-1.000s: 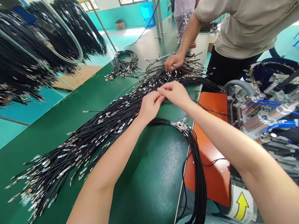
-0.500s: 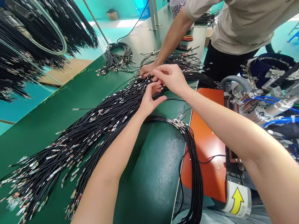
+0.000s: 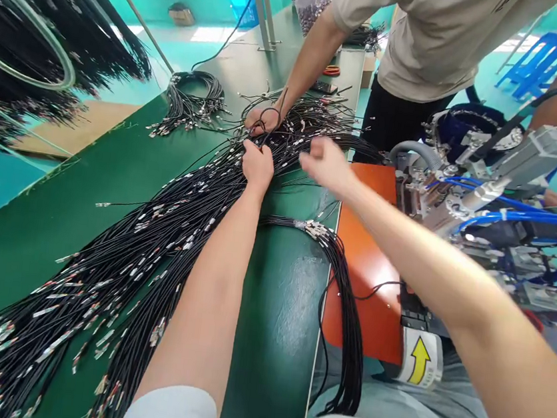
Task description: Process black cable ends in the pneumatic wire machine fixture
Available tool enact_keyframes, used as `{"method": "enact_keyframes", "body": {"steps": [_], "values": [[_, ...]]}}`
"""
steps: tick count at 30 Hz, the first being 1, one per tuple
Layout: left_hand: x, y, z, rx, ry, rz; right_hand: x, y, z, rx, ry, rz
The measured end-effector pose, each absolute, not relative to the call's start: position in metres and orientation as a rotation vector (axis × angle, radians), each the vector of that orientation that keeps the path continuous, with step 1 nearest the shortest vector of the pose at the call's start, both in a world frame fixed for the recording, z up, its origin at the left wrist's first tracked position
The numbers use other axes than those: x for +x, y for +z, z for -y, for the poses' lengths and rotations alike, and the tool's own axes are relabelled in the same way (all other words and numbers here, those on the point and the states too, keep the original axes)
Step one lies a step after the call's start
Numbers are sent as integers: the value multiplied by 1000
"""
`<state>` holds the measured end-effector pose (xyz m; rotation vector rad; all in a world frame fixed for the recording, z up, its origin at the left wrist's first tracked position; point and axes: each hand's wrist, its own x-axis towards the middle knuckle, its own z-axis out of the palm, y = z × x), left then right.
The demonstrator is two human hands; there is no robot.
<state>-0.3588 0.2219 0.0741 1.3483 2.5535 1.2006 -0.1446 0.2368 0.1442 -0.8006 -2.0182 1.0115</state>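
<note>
A large bundle of thin black cables (image 3: 156, 222) with pale tags and bare ends lies across the green table. At its far end my left hand (image 3: 257, 168) is closed on black cable, and part of what it grips is hidden. To the right, my right hand (image 3: 327, 165) is held above the table with its fingers curled, slightly blurred. Whether anything is inside it I cannot make out. Just beyond my left hand, a co-worker's hand (image 3: 261, 120) is among the cables, with a dark cable loop in front of it.
A tied cable bundle (image 3: 353, 325) hangs over the table's near edge. An orange plate (image 3: 369, 246) and a machine with blue hoses (image 3: 524, 217) stand at the right. Coiled cables (image 3: 195, 95) lie at the far left, and more cables (image 3: 95, 7) hang from a rack.
My hands were close together at the cables; my right hand has drawn away to the right. My left hand has closed. The view has shifted, and a dark loop now shows by the co-worker's hand.
</note>
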Motion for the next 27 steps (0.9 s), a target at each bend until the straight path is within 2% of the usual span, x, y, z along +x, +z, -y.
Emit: {"method": "enact_keyframes", "body": {"steps": [4,8,11,14,16,20,27], "values": [[-335,74,-231,1499,985,-2672,-40,99,-97,-900,708,2515],[-340,74,-177,1696,832,-2661,23,80,-26,-1097,583,2648],[-373,67,-92,1890,417,-2854,39,75,-14,-1142,569,2641],[-405,59,-16,1570,52,-3170,43,67,-12,-1173,534,2651],[-417,57,9,1437,-93,-3150,44,60,-14,-1176,544,2635],[-428,66,1,1554,-235,-2965,47,46,-18,-1113,617,2549],[-468,100,-60,1723,-320,-2912,41,24,-18,-1032,677,2492]]}}
